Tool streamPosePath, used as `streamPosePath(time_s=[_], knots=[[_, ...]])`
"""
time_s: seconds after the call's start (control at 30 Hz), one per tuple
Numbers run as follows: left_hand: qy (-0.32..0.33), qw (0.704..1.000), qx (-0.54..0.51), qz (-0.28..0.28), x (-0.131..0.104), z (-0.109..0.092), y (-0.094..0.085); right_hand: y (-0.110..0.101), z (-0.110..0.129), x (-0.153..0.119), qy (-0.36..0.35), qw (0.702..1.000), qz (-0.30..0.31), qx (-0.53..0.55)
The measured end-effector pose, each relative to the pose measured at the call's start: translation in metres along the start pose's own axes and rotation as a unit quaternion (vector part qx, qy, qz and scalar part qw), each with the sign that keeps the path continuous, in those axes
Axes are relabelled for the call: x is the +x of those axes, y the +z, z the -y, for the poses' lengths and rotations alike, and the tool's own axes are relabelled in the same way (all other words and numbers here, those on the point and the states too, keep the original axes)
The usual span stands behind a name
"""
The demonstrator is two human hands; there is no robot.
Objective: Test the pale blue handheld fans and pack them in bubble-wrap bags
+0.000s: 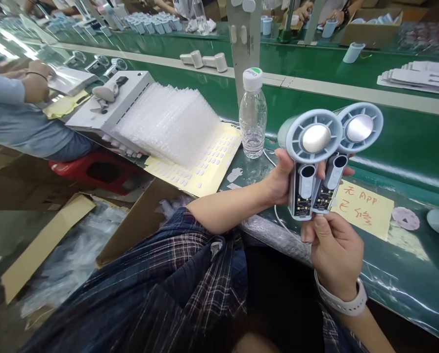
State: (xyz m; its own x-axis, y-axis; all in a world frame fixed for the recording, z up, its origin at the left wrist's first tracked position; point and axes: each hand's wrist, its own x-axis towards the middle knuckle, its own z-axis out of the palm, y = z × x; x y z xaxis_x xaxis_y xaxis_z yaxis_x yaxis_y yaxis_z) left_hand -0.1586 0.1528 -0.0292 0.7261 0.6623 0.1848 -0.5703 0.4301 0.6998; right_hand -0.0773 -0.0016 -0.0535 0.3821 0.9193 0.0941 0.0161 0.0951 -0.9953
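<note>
"Spotting anything at left?"
"Puffy bubble wrap (169,120), covering part of a yellow sticker sheet (219,159)."
"And further right?"
"Clear ridged bottle (253,117); then two round-headed fans (315,139) above the green table (396,282), gripped in left hand (282,179), handle ends pinched by right hand (337,250)."

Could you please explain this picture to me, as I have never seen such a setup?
There is no machine here: a camera worn on a person's head looks forward and down at two bare hands. The left hand holds two small fans side by side, their circuit boards showing. The right hand is at their lower ends. On the green table stands a bottle; left of it, bubble wrap partly covers a yellow sheet. A note lies behind the right hand.
</note>
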Motion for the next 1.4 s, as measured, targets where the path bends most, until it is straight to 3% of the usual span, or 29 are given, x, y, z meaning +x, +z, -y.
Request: streamPosePath(time_s=[0.1,0.2,0.33,0.47,0.53,0.6,0.7,0.8,0.9,1.03,1.17,1.4], knots=[[0.011,0.999,0.028,-0.020,0.000,0.011,0.003,0.010,0.002,-0.006,0.035,0.993,-0.030,0.111],[0.012,1.000,0.024,0.001,-0.002,0.016,0.006,0.014,-0.001,-0.009,0.035,0.989,-0.053,0.132],[0.033,0.999,0.008,0.014,-0.002,0.013,0.006,0.000,-0.007,-0.006,0.026,0.999,-0.034,0.025],[0.078,0.996,-0.038,-0.038,-0.001,0.005,0.004,-0.019,-0.005,0.001,-0.111,0.988,-0.037,-0.105],[0.063,0.996,-0.023,-0.052,-0.004,0.001,0.002,-0.026,-0.001,0.007,-0.130,0.979,-0.060,-0.148],[-0.004,0.998,0.057,-0.005,-0.008,-0.001,-0.001,-0.032,0.003,0.011,-0.094,0.989,-0.042,-0.110],[-0.075,0.973,0.197,0.092,-0.011,0.001,-0.009,-0.042,0.012,0.013,-0.031,0.999,-0.028,-0.018],[-0.035,0.977,0.203,0.054,-0.004,0.005,-0.017,-0.052,0.019,0.013,-0.044,0.994,-0.095,0.017],[-0.077,0.989,0.125,0.021,0.003,0.008,-0.016,-0.059,0.019,0.013,-0.042,0.991,-0.115,0.060],[-0.148,0.986,0.052,0.049,-0.002,0.008,-0.002,-0.060,0.014,0.010,0.020,0.989,-0.114,0.088],[-0.135,0.983,0.089,0.086,-0.011,0.014,0.004,-0.059,0.015,0.006,0.027,0.987,-0.110,0.110],[-0.107,0.973,0.153,0.136,-0.008,0.017,-0.007,-0.057,0.017,0.007,0.041,0.986,-0.082,0.138]])
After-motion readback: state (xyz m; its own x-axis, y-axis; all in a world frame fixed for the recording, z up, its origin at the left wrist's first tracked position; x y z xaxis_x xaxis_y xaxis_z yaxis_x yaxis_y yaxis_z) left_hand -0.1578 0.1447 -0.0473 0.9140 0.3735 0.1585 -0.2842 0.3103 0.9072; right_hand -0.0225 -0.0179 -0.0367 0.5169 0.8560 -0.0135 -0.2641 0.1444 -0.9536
